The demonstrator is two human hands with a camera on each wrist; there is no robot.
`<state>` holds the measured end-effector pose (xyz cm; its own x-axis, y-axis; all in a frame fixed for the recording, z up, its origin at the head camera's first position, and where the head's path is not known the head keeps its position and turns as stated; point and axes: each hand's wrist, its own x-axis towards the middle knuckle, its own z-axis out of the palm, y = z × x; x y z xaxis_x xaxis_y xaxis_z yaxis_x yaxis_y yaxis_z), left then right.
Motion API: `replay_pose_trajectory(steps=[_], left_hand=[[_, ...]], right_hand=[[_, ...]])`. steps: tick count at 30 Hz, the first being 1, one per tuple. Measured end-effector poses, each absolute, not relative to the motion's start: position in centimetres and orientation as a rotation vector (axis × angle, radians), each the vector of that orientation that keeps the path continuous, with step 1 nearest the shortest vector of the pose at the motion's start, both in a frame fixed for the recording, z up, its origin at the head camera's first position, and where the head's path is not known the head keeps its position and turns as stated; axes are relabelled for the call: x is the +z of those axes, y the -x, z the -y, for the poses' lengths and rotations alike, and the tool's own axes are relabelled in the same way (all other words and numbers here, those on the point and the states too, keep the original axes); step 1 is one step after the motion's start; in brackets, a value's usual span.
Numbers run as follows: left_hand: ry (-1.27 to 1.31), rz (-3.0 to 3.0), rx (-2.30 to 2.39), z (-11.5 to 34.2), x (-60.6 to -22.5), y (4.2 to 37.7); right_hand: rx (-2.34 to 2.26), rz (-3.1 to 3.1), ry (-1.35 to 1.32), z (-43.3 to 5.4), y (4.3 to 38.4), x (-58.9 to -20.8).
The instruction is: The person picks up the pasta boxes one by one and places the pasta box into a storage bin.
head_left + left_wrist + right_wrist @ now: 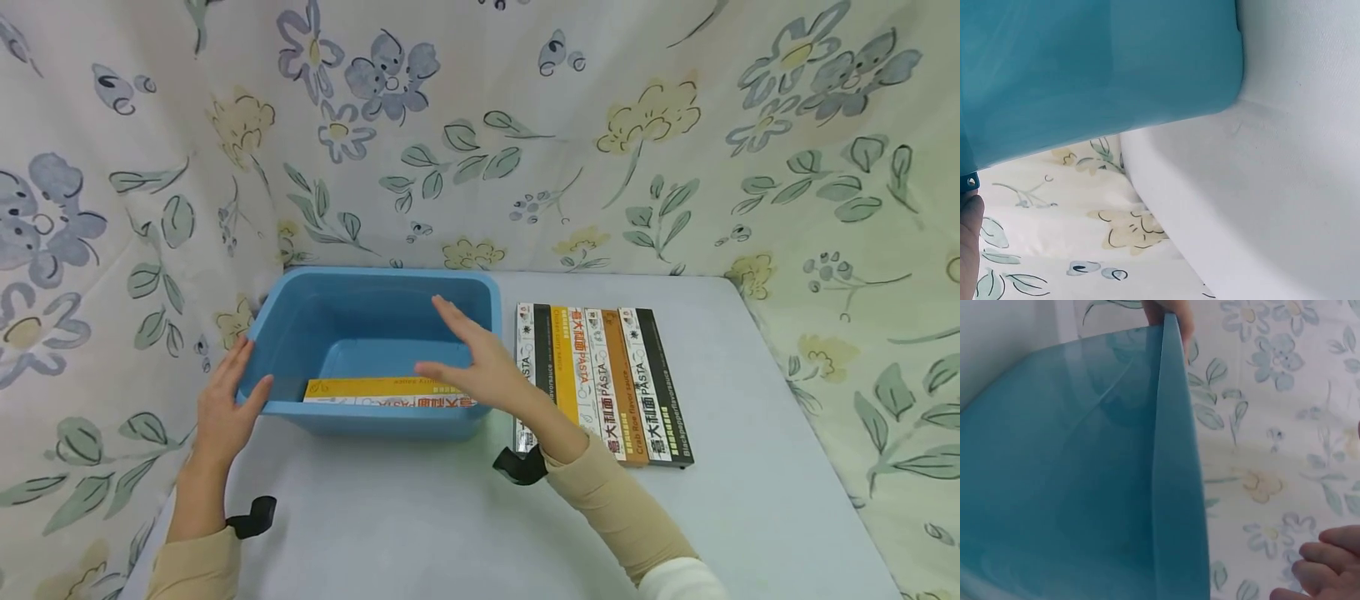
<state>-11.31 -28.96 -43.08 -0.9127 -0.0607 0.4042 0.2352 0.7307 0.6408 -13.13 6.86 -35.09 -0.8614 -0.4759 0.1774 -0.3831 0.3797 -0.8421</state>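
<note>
A blue plastic bin (408,422) stands on the table at the left of the head view. Inside, along its front wall, lies a yellow-and-white pasta box (375,388), with its lower part hidden by the rim. My left hand (231,408) holds the rim at the front left corner, thumb over the edge and fingers outside. Above the bin's right side hovers my right hand (480,364), its fingers and thumb spread and holding nothing. To the right, several long pasta boxes (592,375) in white, black, yellow and brown lie side by side; my right forearm passes beside them.
A white table (750,467) carries the bin and the boxes. Behind and at both sides hangs a flower-printed cloth (480,108). The bin's back rim stands close to the cloth, and a black strap (521,465) sits on my right wrist.
</note>
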Motion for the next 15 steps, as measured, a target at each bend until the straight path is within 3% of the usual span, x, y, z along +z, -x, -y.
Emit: replay_pose_trajectory(steps=[15], left_hand=[[0.147, 2.511, -1.024, 28.9, -43.1, 11.3]], right_hand=[[-1.772, -2.665, 0.606, -10.9, 11.8, -38.1]])
